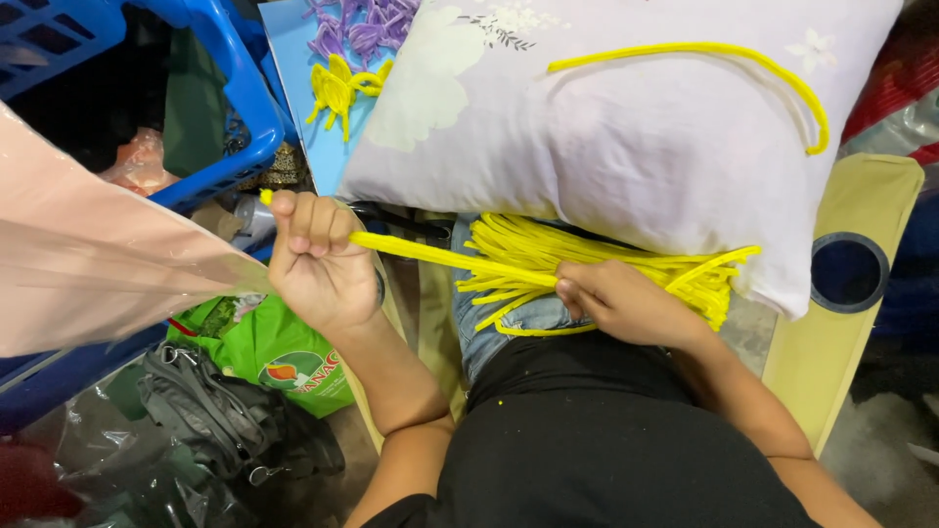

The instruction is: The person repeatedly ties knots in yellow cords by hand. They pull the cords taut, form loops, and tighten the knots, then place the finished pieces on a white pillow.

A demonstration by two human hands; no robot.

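Note:
My left hand (315, 262) is closed in a fist around one yellow pipe cleaner (421, 250), which stretches from the fist to the right toward my lap. A bundle of yellow pipe cleaners (606, 262) lies across my lap under the edge of a pale lilac pillow (626, 127). My right hand (626, 303) rests on that bundle, fingers curled on its strands. Another long yellow pipe cleaner (743, 61) lies bent on top of the pillow.
A blue plastic basket (240, 108) stands at the upper left. Yellow (337, 90) and purple (362, 24) pipe-cleaner shapes lie on a blue sheet behind the pillow. A green bag (279, 357) and grey cloth (210, 406) lie on the floor. A cream armrest with cup hole (849, 272) is on the right.

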